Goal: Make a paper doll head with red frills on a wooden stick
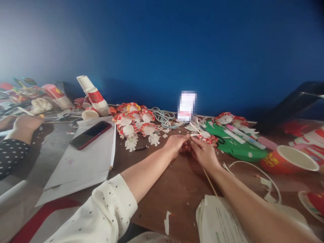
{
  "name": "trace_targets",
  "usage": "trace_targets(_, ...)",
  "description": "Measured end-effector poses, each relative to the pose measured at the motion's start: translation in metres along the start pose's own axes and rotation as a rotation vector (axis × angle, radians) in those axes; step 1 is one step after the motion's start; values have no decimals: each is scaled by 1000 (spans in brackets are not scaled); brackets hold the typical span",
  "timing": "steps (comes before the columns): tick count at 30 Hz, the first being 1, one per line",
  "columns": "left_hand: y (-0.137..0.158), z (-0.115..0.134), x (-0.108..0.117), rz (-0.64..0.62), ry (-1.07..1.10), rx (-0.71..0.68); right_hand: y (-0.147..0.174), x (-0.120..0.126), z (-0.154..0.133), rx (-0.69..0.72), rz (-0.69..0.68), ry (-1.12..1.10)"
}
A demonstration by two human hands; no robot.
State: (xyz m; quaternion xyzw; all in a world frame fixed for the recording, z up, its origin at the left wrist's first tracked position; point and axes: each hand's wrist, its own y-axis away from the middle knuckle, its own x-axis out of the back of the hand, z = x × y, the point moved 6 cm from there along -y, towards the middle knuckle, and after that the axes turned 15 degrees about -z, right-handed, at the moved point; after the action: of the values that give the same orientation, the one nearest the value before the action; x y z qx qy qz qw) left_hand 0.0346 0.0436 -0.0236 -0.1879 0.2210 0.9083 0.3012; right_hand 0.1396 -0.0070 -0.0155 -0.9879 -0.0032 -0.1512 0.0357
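My left hand (176,145) and my right hand (204,153) meet above the brown table, fingertips pinched together. A thin wooden stick (209,182) runs from under my right hand down toward me, in line with the pinched fingertips. Its upper end is hidden by the fingers, and whatever else they pinch is too small to make out. Just behind my right hand lies a red and white paper piece (209,139), partly covered. Paper lion cut-outs (136,119) with red fringed manes lie piled beyond my left forearm.
A phone (90,135) rests on white sheets (83,165) at left. Green paper (233,148) carries markers (246,136) and scissors (220,139). Paper cups (291,160) stand at right, others (95,101) at left. A lit screen (186,106) leans against the blue wall. Another person's hand (26,123) is far left.
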Motion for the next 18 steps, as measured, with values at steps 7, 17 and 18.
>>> trace_targets(7,-3,3,3,44,-3,-84,1,3,-12,110,27,395)
trace_targets(17,-2,4,4,129,18,-118,4,-1,-10,91,90,337)
trace_targets(18,-1,4,3,123,23,-113,4,-1,-10,89,95,319)
